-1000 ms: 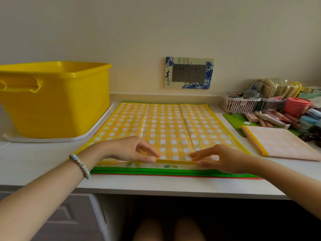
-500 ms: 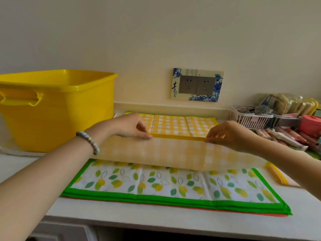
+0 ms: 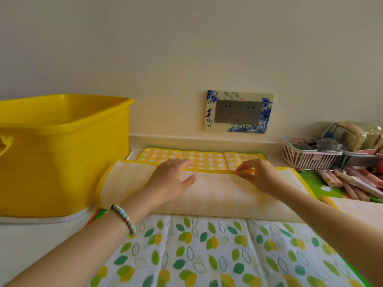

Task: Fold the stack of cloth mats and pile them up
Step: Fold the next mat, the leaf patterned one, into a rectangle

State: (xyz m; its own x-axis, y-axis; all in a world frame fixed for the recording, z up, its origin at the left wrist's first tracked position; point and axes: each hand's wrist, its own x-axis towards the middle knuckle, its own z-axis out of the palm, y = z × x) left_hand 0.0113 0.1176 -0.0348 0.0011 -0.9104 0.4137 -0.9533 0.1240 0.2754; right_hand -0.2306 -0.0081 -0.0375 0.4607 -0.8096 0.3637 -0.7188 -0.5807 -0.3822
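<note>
Yellow checked mat (image 3: 217, 195) under both hands, folded over away from the person. Left hand (image 3: 172, 181) flat, fingers straight, pressing the layer down. Right hand (image 3: 259, 177) pinches the hem, probably to square the edges. Leaf mat (image 3: 207, 245) lies beneath, nearer than the hands.

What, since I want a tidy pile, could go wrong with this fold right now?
The right hand pinches the border of the checked mat at one spot only while the left hand lies flat on it, so the folded edge may land crooked against the far edge. The leaf-print mat underneath could slide along with it.
</note>
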